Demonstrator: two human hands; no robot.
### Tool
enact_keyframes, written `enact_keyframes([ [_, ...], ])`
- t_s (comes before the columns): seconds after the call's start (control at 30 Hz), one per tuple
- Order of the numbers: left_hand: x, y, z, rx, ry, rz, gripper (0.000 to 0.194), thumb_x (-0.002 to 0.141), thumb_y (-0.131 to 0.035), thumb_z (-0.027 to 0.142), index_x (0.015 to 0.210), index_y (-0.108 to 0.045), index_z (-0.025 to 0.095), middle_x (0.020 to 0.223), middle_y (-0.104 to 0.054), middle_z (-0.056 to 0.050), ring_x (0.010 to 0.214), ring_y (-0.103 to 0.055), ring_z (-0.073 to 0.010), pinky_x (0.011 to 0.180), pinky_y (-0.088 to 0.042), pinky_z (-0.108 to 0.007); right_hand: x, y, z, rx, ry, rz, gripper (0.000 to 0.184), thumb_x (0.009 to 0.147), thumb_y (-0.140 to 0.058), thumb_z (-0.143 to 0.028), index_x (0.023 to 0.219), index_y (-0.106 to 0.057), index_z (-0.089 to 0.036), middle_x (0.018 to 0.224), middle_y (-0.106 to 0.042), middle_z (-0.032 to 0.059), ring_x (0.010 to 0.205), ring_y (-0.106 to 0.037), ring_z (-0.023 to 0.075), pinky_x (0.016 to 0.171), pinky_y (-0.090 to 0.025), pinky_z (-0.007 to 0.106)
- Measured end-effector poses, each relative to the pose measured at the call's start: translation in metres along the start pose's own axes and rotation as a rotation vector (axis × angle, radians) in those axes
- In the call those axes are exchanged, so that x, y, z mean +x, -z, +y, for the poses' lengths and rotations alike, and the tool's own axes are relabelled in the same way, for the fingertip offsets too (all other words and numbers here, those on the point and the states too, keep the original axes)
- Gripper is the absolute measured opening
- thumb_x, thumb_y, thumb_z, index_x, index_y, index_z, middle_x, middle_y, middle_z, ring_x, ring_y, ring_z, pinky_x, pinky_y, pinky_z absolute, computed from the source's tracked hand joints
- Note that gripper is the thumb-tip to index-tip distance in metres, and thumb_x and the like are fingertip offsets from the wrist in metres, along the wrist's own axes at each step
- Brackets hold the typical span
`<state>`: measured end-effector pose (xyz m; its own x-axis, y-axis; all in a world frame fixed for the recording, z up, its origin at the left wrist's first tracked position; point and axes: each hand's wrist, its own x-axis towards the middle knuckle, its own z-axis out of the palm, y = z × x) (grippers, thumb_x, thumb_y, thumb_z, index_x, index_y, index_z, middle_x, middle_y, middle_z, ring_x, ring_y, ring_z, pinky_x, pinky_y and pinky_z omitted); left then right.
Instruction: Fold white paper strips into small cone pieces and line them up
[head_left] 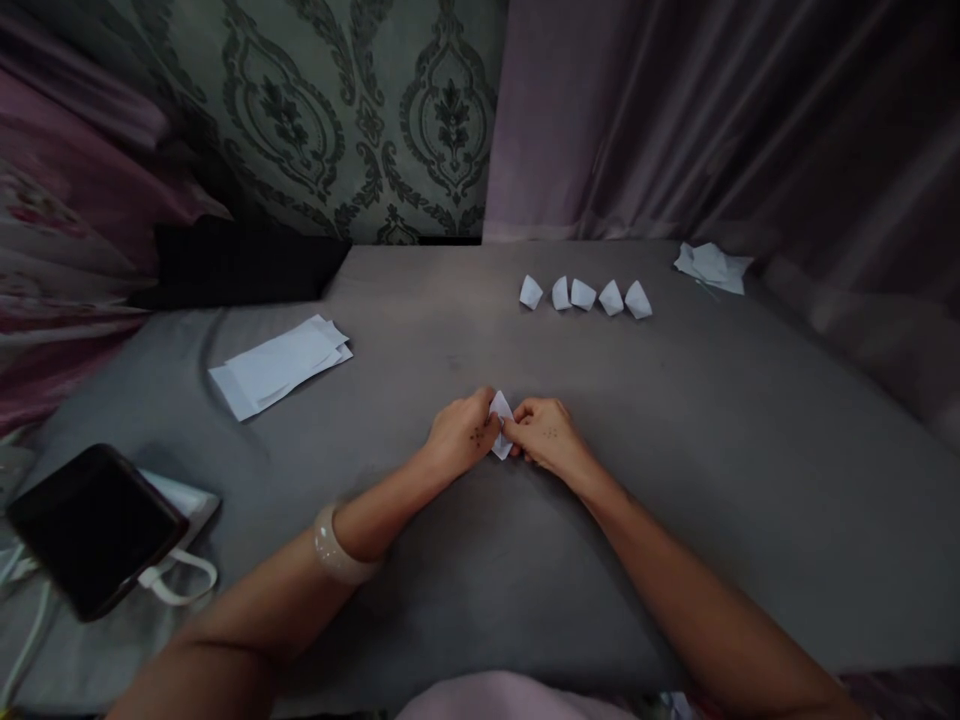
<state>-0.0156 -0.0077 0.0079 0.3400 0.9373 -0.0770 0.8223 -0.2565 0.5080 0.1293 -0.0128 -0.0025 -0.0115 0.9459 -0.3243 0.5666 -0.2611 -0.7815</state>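
Between my hands, near the middle of the grey cloth surface, is a small piece of folded white paper, pointed at its top and bottom ends. My left hand grips its left side, the thumb lying over the front. From the right, my right hand pinches the same paper with thumb and bent fingers. Some fingertips are hidden behind the paper. Farther back, several small folded white paper shapes stand in a row.
A stack of white paper strips lies to the left. More white paper pieces sit at the back right. At the near left are a dark phone and a white cable. Black cloth lies at the back left; curtains hang behind.
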Motion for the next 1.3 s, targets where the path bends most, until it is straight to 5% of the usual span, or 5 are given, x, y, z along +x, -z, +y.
enact_keyframes([
  [0.5,0.005,0.004,-0.003,-0.118,-0.015,-0.040,0.015,0.079,-0.046,0.020,0.091,-0.054,0.016,0.061,-0.054,0.001,0.055,-0.049,-0.0125,0.050,-0.025,-0.023,0.002,0.001,-0.002,0.036,-0.077,-0.062,0.010,0.075,-0.061,-0.025,0.070,-0.055,-0.018,0.048,-0.061,-0.0024,0.032,-0.048,0.0082,0.029,-0.033,0.017],
  [0.7,0.011,-0.003,-0.015,-0.588,0.108,-0.023,0.016,0.073,-0.050,0.018,0.088,-0.056,0.014,0.060,-0.058,0.001,0.050,-0.052,-0.0099,0.048,-0.034,-0.020,-0.021,0.019,-0.003,0.029,0.232,0.104,0.027,0.086,-0.052,-0.045,0.088,-0.059,-0.019,0.052,-0.062,-0.0029,0.037,-0.051,0.0086,0.041,-0.039,0.019],
  [0.87,0.014,-0.010,-0.021,-0.685,0.147,0.089,0.017,0.072,-0.052,0.018,0.088,-0.056,0.013,0.062,-0.061,0.000,0.051,-0.054,-0.0099,0.047,-0.036,-0.019,-0.045,0.016,-0.008,-0.278,0.560,-0.035,0.026,0.083,-0.062,-0.038,0.103,-0.065,-0.023,0.065,-0.069,-0.0012,0.060,-0.064,0.0138,0.062,-0.044,0.023],
  [1.03,0.013,-0.008,-0.018,-0.637,0.173,0.124,0.017,0.072,-0.052,0.019,0.088,-0.057,0.013,0.057,-0.059,0.002,0.049,-0.053,-0.0102,0.047,-0.035,-0.019,-0.044,0.007,-0.005,-0.520,0.643,0.100,0.021,0.093,-0.047,-0.027,0.098,-0.067,-0.021,0.079,-0.072,0.0047,0.071,-0.067,0.0176,0.064,-0.042,0.026],
  [1.3,0.013,-0.003,-0.016,-0.598,0.196,0.187,0.018,0.079,-0.049,0.024,0.090,-0.058,0.014,0.053,-0.058,0.002,0.045,-0.053,-0.0114,0.047,-0.038,-0.021,-0.034,0.001,0.003,-0.480,0.739,0.144,0.023,0.095,-0.043,-0.021,0.092,-0.067,-0.018,0.084,-0.071,0.0052,0.076,-0.067,0.0168,0.070,-0.044,0.025],
])
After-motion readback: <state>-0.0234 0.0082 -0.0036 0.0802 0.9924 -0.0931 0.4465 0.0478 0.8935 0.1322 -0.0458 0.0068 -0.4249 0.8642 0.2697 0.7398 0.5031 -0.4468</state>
